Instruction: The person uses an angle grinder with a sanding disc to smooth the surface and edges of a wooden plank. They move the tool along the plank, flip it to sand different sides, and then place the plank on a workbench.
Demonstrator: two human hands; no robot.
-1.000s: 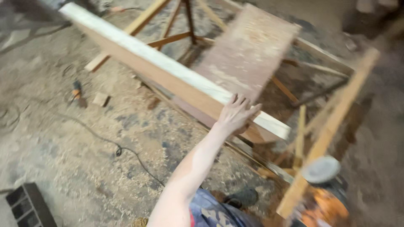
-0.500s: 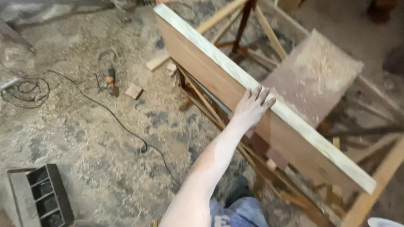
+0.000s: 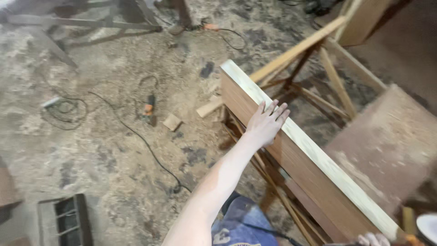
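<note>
Wooden board (image 3: 291,159), stood on edge against the sawhorse (image 3: 318,82), is steadied by the left hand (image 3: 265,124), fingers spread flat on it. Right hand (image 3: 374,238) is barely seen at the board's near end; its grip cannot be told.

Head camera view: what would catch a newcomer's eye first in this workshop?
The left hand lies flat on a long wooden board standing on edge across the middle. Behind it stand wooden trestles. On the sawdust-covered floor, a black cable snakes past an orange power tool.

Long brown board (image 3: 300,182) on edge, pale top edge, across trestle.
</note>
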